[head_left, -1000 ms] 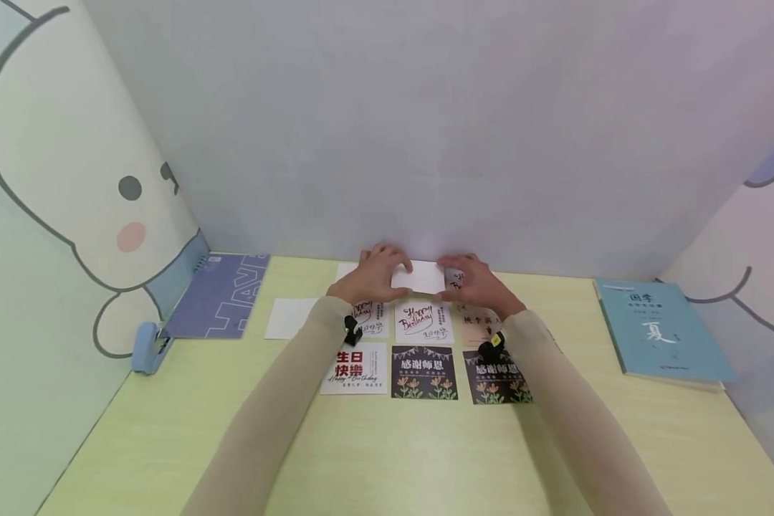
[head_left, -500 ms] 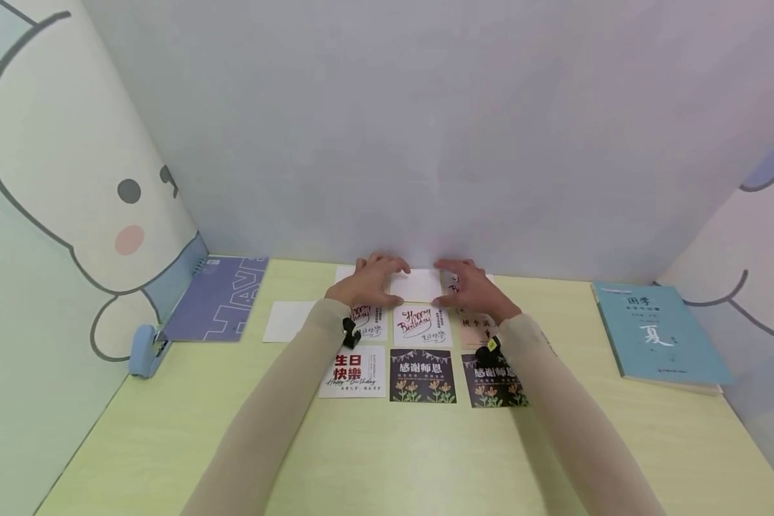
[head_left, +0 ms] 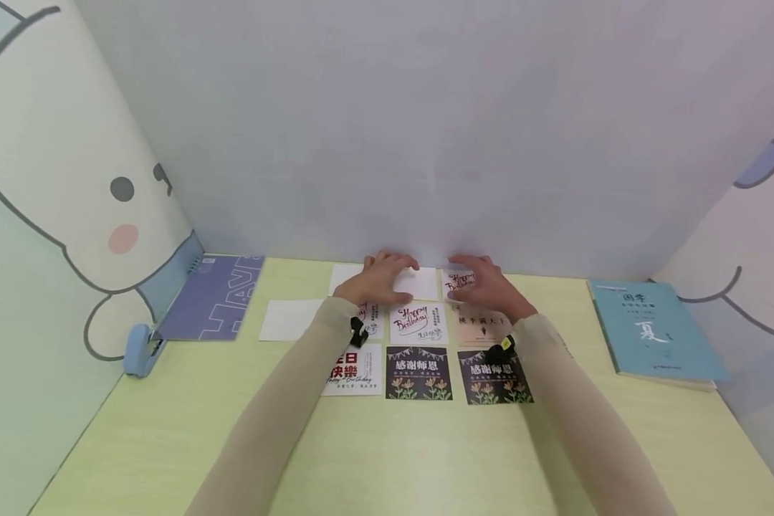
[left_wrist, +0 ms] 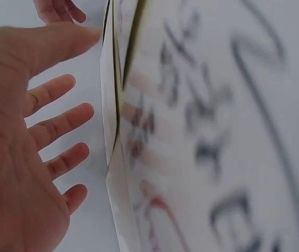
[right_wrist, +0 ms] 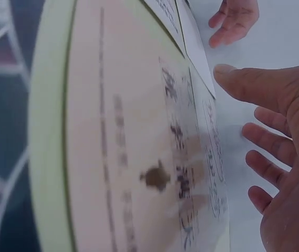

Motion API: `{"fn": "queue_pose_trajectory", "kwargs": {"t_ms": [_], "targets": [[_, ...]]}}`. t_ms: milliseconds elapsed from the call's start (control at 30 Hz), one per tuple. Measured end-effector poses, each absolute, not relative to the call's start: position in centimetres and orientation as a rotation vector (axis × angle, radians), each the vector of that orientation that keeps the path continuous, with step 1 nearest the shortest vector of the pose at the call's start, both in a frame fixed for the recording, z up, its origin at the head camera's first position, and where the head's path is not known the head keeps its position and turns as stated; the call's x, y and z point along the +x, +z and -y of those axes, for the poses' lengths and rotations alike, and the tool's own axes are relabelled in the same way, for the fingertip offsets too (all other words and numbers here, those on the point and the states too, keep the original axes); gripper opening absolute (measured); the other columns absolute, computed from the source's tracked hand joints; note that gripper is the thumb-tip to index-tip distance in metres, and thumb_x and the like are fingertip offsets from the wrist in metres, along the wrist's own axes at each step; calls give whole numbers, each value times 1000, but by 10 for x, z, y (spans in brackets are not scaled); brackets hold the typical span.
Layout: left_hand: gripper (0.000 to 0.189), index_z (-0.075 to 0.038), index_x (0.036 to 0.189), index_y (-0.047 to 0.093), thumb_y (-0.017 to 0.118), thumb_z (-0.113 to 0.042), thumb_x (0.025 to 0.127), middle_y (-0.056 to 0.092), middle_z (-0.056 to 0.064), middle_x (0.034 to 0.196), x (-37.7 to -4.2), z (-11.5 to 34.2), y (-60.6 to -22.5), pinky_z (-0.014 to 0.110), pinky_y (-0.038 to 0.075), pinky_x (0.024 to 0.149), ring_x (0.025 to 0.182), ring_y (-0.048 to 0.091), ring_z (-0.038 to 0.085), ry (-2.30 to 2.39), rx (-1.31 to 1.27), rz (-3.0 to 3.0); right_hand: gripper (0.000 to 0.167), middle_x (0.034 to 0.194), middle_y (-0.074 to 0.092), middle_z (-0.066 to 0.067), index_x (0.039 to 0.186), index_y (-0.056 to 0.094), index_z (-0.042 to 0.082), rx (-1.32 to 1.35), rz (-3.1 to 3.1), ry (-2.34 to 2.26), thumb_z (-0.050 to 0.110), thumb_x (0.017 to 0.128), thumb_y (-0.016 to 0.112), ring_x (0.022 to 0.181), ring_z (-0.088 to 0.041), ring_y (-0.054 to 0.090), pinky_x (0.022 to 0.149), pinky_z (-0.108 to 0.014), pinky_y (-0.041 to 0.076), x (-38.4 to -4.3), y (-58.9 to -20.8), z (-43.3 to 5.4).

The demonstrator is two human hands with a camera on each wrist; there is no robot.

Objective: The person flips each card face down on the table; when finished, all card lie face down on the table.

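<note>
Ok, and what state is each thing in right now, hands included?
Left hand: relaxed, holding nothing
Right hand: relaxed, holding nothing
Purple notebook: closed, lying flat
Teal book: closed, lying flat
Printed cards: lying printed side up
White cards: lying blank side up
Blue stapler-like tool: can't tell if open or shut

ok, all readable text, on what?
"HAV", next letter cut: purple spiral notebook
"国学": teal paperback book
"夏": same book
"Happy Birthday": white red-script card; another partly covered
"日快樂", "Birthday": white red-lettered card, partly covered
"感谢师恩": two black flower-print cards
"桃李满天下": pink card
Remaining print: too small/blurred
</note>
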State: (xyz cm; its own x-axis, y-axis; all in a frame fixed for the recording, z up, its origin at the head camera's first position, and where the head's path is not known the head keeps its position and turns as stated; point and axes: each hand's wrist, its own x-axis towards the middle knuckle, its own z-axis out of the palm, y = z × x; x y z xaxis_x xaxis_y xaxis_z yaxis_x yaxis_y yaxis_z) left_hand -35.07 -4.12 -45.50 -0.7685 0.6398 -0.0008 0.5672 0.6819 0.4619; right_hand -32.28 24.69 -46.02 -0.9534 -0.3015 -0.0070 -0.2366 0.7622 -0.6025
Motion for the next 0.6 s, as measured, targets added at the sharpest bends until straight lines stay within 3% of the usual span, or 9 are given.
{"fn": "queue_pose_trajectory", "kwargs": {"t_ms": [600], "targets": [[82, -27, 164, 37, 79, -38, 95, 44, 0, 170, -348, -5, -456, 52, 28, 119, 154, 33, 31, 700, 1070, -2700, 68, 168, 43, -21, 160, 49, 13, -243, -2874, -961, 17, 97, 76, 152, -46, 34, 121, -71, 33, -312, -464, -291]]}}
